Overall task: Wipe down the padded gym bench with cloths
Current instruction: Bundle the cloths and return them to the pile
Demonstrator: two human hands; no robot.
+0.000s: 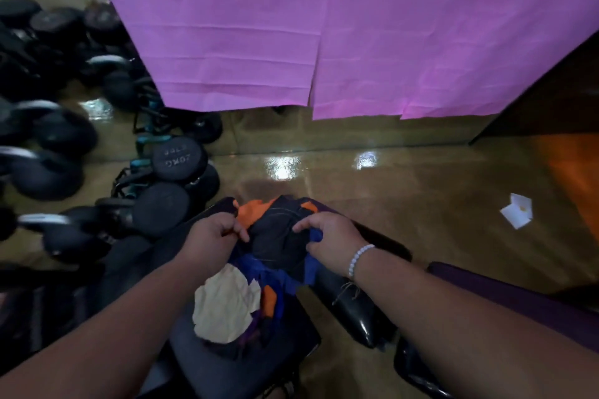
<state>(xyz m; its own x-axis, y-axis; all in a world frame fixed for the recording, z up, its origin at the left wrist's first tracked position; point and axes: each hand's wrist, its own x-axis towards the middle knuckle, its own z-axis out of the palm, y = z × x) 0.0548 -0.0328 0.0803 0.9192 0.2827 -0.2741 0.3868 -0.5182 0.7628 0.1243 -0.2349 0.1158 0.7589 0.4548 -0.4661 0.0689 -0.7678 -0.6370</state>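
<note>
The cloths (259, 272) lay in a heap on the dark padded counter (233, 363), low in the middle of the view: a dark denim piece (278, 243) on top, orange scraps (251, 210) at the far edge, blue cloth (259, 269) beneath, and a cream cloth (225, 308) nearer the person. The left hand (214, 235) pinched the left edge of the denim piece, its fingers (241, 233) closed on the cloth. The right hand (327, 236), with a white bead bracelet (359, 257) at the wrist, gripped the right edge, its fingers (304, 227) curled into the denim and the blue cloth. Black dumbbells (178, 157) stood on the glossy floor (405, 191) to the left. A purple sheet (324, 26) hung behind, and a white paper scrap (517, 210) lay on the floor to the right.
</note>
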